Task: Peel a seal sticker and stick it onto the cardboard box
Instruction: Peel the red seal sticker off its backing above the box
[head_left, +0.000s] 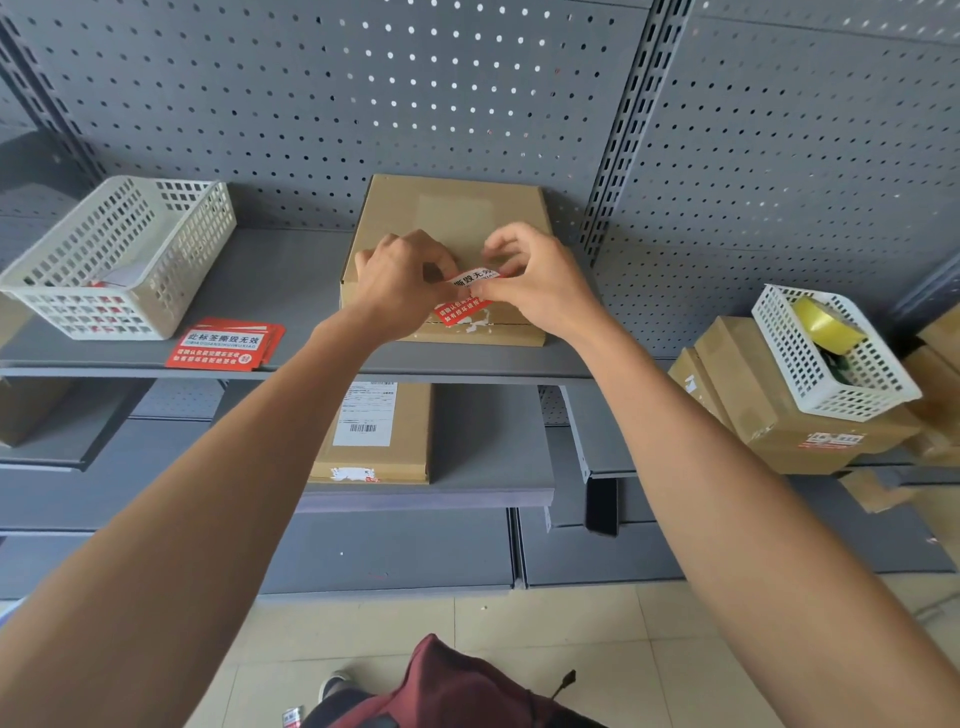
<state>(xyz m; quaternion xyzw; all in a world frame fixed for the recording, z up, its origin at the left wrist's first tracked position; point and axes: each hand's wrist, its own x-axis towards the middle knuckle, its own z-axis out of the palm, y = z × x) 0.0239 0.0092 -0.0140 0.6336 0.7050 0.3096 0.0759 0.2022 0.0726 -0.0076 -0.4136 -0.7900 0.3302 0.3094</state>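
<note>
A flat brown cardboard box (452, 213) lies on the upper grey shelf. Over its front edge, my left hand (400, 280) and my right hand (535, 280) both pinch a red and white seal sticker (470, 291). The sticker's upper white part curls between my fingertips, while its red lower part hangs against the box's front face. White torn label remains show on that face beside it. A small stack of red seal stickers (226, 344) rests on the shelf to the left of the box.
A white plastic basket (119, 254) stands at the shelf's left end. Another white basket (831, 353) with a yellow tape roll sits on stacked cardboard boxes (769, 410) at the right. A labelled parcel (374, 431) lies on the lower shelf. Perforated grey panels back the shelves.
</note>
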